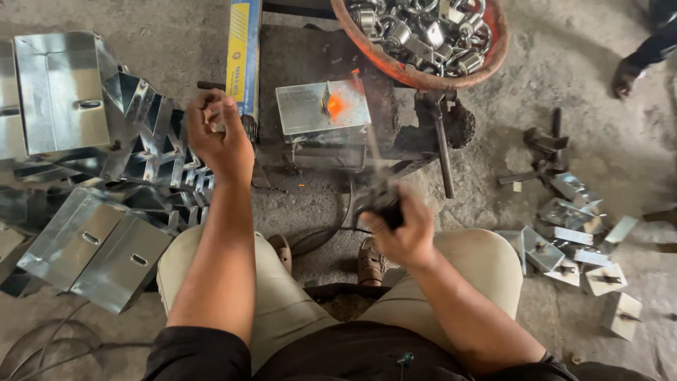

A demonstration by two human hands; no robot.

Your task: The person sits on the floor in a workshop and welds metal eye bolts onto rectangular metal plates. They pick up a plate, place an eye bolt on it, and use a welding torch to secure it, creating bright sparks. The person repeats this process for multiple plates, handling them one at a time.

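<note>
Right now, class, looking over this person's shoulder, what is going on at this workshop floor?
A seated person works over a folded sheet-metal piece that rests on a dark block, with an orange glow on its face. The right hand grips a dark, blurred tool whose thin rod points toward that glow. The left hand is raised and closed around something small. Folded metal boxes are stacked to the left, smaller finished pieces lie to the right, and a red basin of metal rings sits above.
</note>
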